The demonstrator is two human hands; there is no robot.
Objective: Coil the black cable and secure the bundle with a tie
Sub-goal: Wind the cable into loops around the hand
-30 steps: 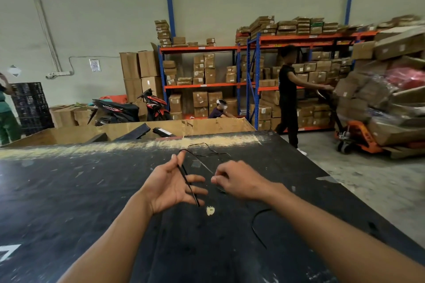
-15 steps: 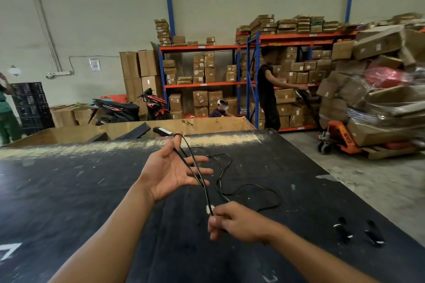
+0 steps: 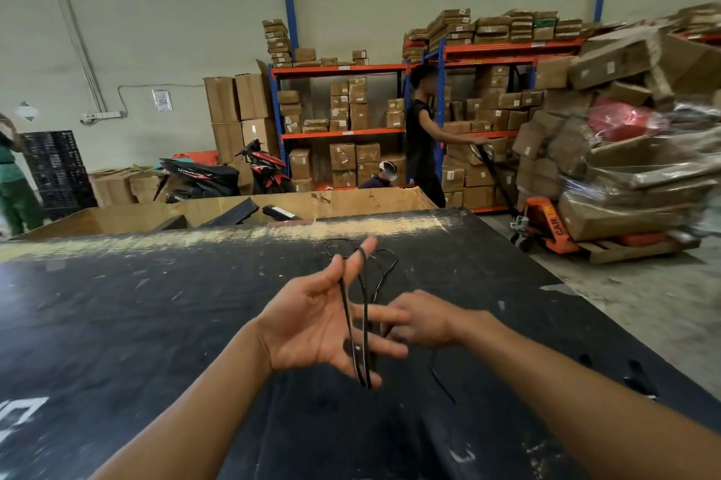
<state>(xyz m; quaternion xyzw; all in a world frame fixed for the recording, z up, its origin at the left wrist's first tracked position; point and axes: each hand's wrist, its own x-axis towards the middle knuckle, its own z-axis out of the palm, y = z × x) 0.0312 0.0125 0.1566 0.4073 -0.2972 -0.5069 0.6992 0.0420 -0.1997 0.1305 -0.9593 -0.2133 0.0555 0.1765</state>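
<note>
- Left hand (image 3: 312,327) spread palm up over the middle of the worktop (image 3: 136,323), fingers apart, with the black cable (image 3: 364,315) looped round it: hooked over a raised far finger and passing down across the palm to the near fingers.
- Right hand (image 3: 423,319) just right of the left, touching its fingertips, fingers curled in; hard to tell whether pinching the cable, as that part is hidden.
- Thin, round, flexible strands, matt black; two run side by side as a narrow, elongated loop.
- Long axis of the loop running near to far, slightly tilted, with its near end hanging just below the left palm.
- Loose slack trailing in a thin curl on the worktop beyond the fingers, and another short curve lying under the right wrist.
- Worktop flat, black, scuffed, with a pale worn strip along its far edge.
</note>
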